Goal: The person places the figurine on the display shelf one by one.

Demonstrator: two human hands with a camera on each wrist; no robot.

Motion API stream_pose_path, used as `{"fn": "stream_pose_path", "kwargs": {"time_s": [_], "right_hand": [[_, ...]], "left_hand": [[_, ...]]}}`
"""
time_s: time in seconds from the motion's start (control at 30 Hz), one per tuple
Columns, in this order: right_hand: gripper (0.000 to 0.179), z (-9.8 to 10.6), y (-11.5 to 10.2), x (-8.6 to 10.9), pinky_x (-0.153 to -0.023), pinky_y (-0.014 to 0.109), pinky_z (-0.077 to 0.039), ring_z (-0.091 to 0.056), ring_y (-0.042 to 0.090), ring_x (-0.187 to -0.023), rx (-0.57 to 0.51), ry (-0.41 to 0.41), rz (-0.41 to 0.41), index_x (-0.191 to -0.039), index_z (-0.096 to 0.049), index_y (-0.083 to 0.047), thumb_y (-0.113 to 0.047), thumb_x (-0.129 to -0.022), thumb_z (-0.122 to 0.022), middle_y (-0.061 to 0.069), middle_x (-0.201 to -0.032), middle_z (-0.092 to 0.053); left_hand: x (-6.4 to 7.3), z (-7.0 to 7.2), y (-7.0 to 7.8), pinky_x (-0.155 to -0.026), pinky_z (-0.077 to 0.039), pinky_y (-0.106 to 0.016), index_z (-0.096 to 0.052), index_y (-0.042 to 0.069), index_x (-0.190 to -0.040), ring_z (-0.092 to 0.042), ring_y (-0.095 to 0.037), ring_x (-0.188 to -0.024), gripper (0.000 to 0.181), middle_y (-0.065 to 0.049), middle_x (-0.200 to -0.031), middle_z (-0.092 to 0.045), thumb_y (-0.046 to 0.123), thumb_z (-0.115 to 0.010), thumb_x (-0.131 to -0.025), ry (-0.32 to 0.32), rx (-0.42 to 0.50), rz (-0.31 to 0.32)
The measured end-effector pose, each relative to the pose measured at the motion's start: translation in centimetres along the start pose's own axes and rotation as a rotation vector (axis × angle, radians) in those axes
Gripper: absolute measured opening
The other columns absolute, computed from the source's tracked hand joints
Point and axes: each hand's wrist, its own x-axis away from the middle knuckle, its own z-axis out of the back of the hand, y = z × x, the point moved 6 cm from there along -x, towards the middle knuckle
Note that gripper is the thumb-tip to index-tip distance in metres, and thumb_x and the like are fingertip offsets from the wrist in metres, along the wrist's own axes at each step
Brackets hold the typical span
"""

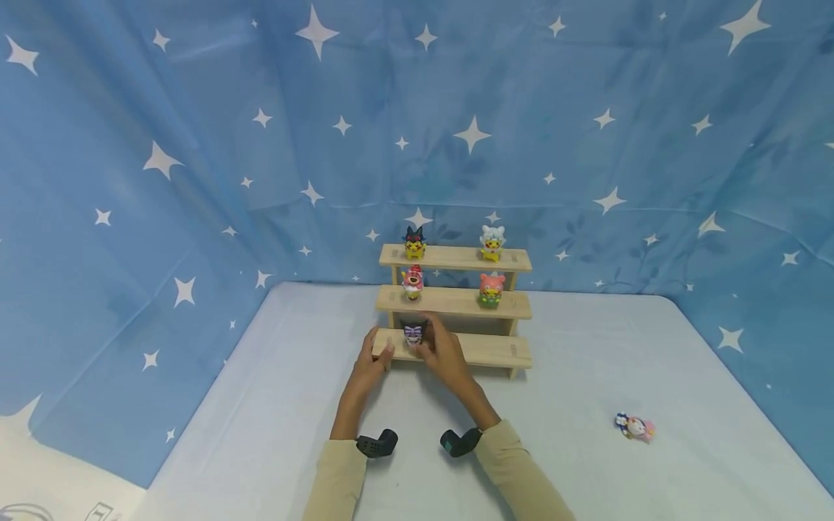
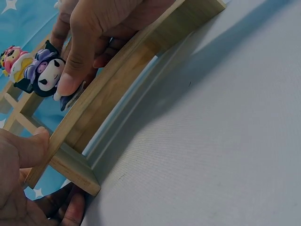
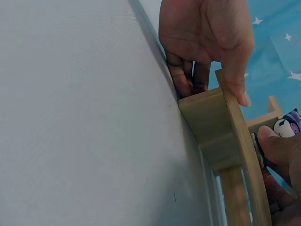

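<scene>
A three-step wooden display shelf stands on the white surface. My left hand grips the left end of its lowest step, thumb on top and fingers beneath, as the left wrist view shows. On that step, a small figurine with a black hood, white face and purple bow stands near the left end. My right hand pinches it between thumb and fingers from the right side. In the left wrist view the thumb covers part of the figurine's body, and its base touches or nearly touches the wood.
The middle step holds a red-and-pink figurine and a pink-hooded figurine. Above, a black-eared figurine and a white-hooded figurine stand apart. One pink-and-blue figurine lies on the table at right. A starry blue curtain hangs behind.
</scene>
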Motion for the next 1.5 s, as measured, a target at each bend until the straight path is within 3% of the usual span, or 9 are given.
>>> {"fn": "stream_pose_path", "kwargs": {"time_s": [0.13, 0.3, 0.53, 0.77, 0.9, 1.13, 1.5], "right_hand": [[0.051, -0.3, 0.5, -0.1, -0.057, 0.022, -0.047, -0.062, 0.013, -0.067, -0.024, -0.054, -0.098, -0.124, -0.056, -0.003, -0.011, -0.08, -0.08, 0.012, -0.09, -0.073], [0.047, -0.3, 1.0, -0.2, -0.07, 0.031, -0.053, -0.068, 0.023, -0.085, -0.039, -0.112, -0.19, -0.122, -0.059, -0.005, -0.013, -0.081, -0.08, 0.015, -0.103, -0.073], [0.044, -0.1, 1.0, -0.2, -0.069, 0.03, -0.052, -0.065, 0.021, -0.082, -0.019, -0.125, -0.192, -0.117, -0.061, -0.004, -0.017, -0.08, -0.081, 0.014, -0.1, -0.072], [0.033, -0.4, 1.3, -0.3, -0.067, 0.027, -0.05, -0.062, 0.016, -0.078, -0.022, -0.118, -0.214, -0.103, -0.064, -0.004, -0.02, -0.08, -0.082, 0.011, -0.095, -0.072], [0.031, -0.5, 1.3, -0.3, -0.063, 0.025, -0.045, -0.055, 0.012, -0.071, -0.022, -0.107, -0.221, -0.098, -0.064, -0.006, -0.02, -0.078, -0.083, 0.009, -0.09, -0.072], [0.03, -0.4, 1.1, -0.4, -0.062, 0.025, -0.042, -0.051, 0.012, -0.069, -0.005, -0.098, -0.23, -0.096, -0.064, -0.006, -0.021, -0.078, -0.083, 0.007, -0.084, -0.069], [0.034, -0.6, 1.2, -0.2, -0.066, 0.026, -0.044, -0.053, 0.013, -0.072, 0.016, -0.087, -0.236, -0.099, -0.064, -0.006, -0.023, -0.077, -0.084, 0.009, -0.092, -0.073]], "left_hand": [[0.1, 0.1, 0.2, -0.113, -0.022, -0.065, -0.017, 0.017, -0.157, -0.026, -0.047, -0.144, 0.067, -0.023, -0.158, -0.028, 0.035, -0.051, -0.102, 0.005, -0.022, 0.001], [0.1, 0.1, 0.2, -0.112, -0.023, -0.066, -0.016, 0.017, -0.157, -0.026, -0.047, -0.144, 0.067, -0.023, -0.157, -0.029, 0.036, -0.05, -0.102, 0.011, -0.046, 0.0], [0.1, 0.1, 0.1, -0.112, -0.023, -0.065, -0.017, 0.018, -0.157, -0.026, -0.047, -0.144, 0.067, -0.024, -0.157, -0.029, 0.037, -0.05, -0.102, 0.007, -0.045, 0.006], [0.7, 0.2, 0.8, -0.109, -0.024, -0.069, -0.018, 0.017, -0.157, -0.027, -0.052, -0.141, 0.071, -0.027, -0.156, -0.029, 0.048, -0.048, -0.1, 0.017, -0.042, -0.037], [0.4, 0.1, 0.4, -0.112, -0.022, -0.067, -0.018, 0.017, -0.157, -0.027, -0.049, -0.143, 0.068, -0.025, -0.157, -0.029, 0.041, -0.049, -0.101, 0.007, -0.024, -0.011], [0.2, 0.0, 0.2, -0.112, -0.023, -0.066, -0.016, 0.017, -0.157, -0.026, -0.048, -0.143, 0.067, -0.025, -0.157, -0.029, 0.036, -0.049, -0.103, 0.005, -0.038, -0.001], [0.2, -0.1, 0.2, -0.112, -0.024, -0.065, -0.016, 0.016, -0.157, -0.026, -0.048, -0.143, 0.067, -0.024, -0.157, -0.029, 0.036, -0.049, -0.102, 0.003, -0.036, 0.013]]}}
